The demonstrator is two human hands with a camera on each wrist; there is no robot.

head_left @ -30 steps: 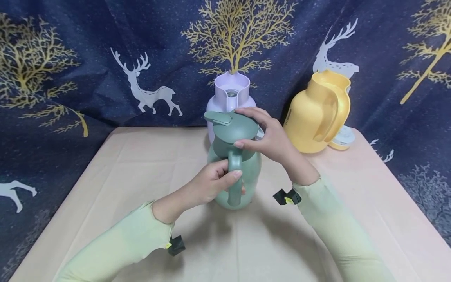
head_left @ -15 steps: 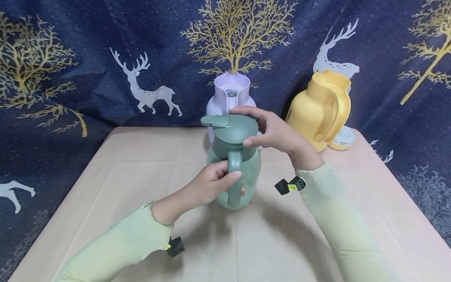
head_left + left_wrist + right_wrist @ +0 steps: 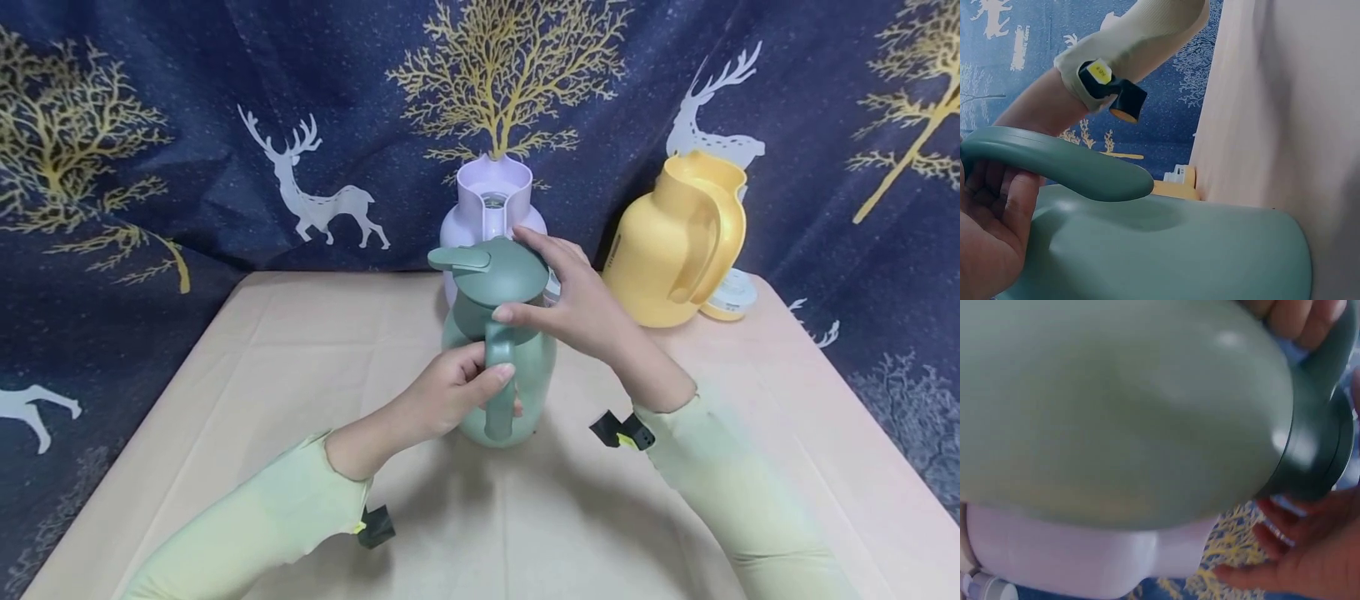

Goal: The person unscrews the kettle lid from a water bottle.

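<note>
A green thermos jug (image 3: 534, 379) stands upright on the table, its dark green lid (image 3: 506, 275) in place on the neck and the lid's lever pointing left. My left hand (image 3: 442, 392) grips the jug's handle (image 3: 499, 408), fingers wrapped behind it and thumb along its right side. My right hand (image 3: 588, 304) spans the lid's right edge, thumb at the near rim and index finger at the far rim. In the right wrist view, several right-hand fingers (image 3: 1291, 562) reach past the lid's side, partly hidden. The jug's body (image 3: 1172, 250) fills the lower left wrist view.
Directly behind the green jug stands a lilac jug (image 3: 459, 229) with its top uncovered. A yellow jug (image 3: 648, 258), also uncovered, is at the back right beside a round white-and-yellow lid (image 3: 731, 292). A patterned dark blue cloth (image 3: 337, 125) hangs behind the table (image 3: 315, 317).
The lid's lever has swung slightly counterclockwise since a second ago. My right hand turned with it, then shifted back round the rim, its thumb nearer the handle. The left hand stays still.
</note>
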